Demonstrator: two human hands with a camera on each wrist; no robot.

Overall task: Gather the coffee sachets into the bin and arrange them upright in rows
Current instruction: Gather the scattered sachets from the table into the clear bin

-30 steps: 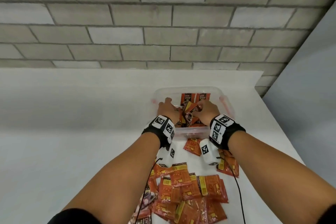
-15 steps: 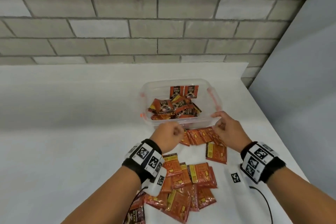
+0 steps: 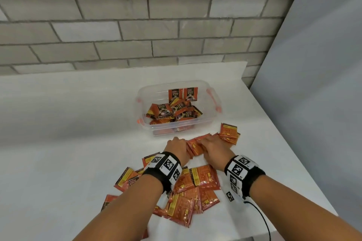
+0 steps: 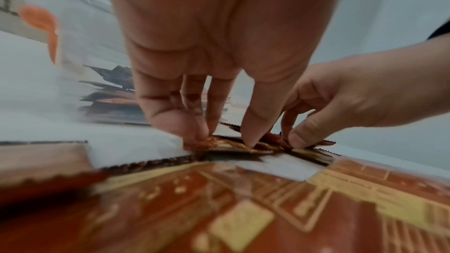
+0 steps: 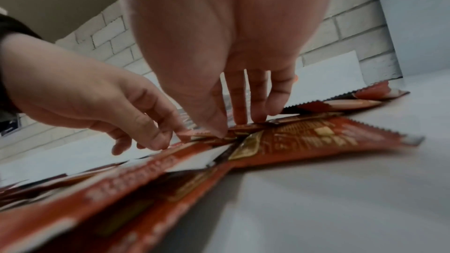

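A clear plastic bin (image 3: 210,121) stands on the white table. Two coffee sachets (image 3: 183,94) stand upright against its back wall, and several loose sachets (image 3: 172,113) lie flat and jumbled inside. Just in front of the bin lies a short row of orange sachets (image 3: 195,147). My left hand (image 3: 177,147) (image 4: 224,138) pinches the row's left end with thumb and fingertips (image 4: 194,134). My right hand (image 3: 212,146) (image 5: 231,126) pinches its right end, fingertips (image 5: 258,116) pointing down. The hands nearly touch.
A larger pile of sachets (image 3: 188,191) is spread on the table under my wrists, and a few more sachets (image 3: 228,133) lie right of the hands. The table edge (image 3: 293,162) runs along the right beside a grey wall. A brick wall stands behind the bin.
Both hands came back out of the bin and went down onto the sachets lying just in front of it. The sachets in the bin stay jumbled.
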